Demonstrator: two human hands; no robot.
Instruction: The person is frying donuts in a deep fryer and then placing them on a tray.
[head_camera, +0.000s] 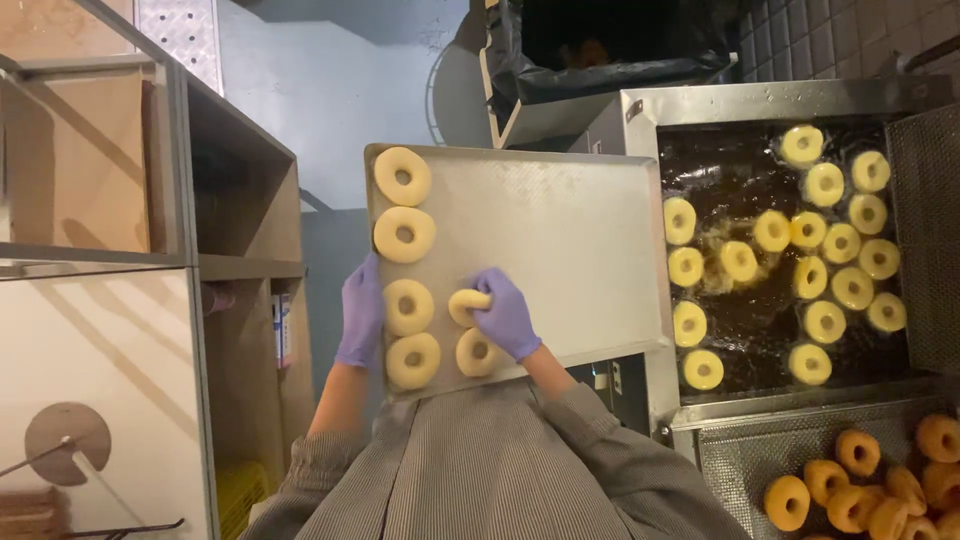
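Head view: most of the metal tray (560, 240) is bare, right edge butting the fryer (780, 260) full of floating rings; shelving (240, 250) close on the left; left hand (360, 312) wraps the tray's left edge; right hand (503, 312) pinches a raw doughnut (466, 304) lifted off the tray, beside five others.

Right hand (505, 312) lifts a raw doughnut (467, 303) off the tray (560, 240); left hand (360, 310) grips its edge
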